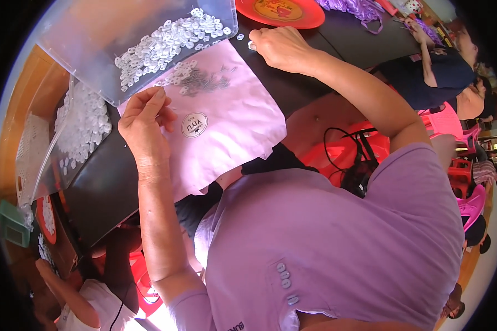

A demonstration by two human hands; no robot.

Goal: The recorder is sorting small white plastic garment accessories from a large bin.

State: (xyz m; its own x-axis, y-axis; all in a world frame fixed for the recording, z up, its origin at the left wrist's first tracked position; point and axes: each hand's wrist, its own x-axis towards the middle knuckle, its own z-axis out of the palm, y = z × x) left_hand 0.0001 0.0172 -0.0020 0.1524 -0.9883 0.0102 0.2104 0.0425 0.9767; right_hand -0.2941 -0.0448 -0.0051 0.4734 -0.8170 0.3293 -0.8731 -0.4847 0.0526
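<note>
My left hand (145, 117) is over the left edge of a pink cloth bag (234, 102). Its thumb and forefinger are pinched together, and whatever may be between them is too small to make out. Farther right, above the dark table, my right hand (281, 48) has its fingers closed on a small white plastic piece (252, 46). A similar loose piece (241, 37) lies on the table beside it. On the cloth rest a few white pieces with holes (182, 73) and a heap of thin grey metal pins (204, 81).
A clear plastic bin (88, 47) with many white pieces (171, 44) stands at the far left. Beside it is a bag of white pieces (83, 124). A red plate (284, 14) and purple ribbon (353, 10) lie at the back. Other people sit left and right.
</note>
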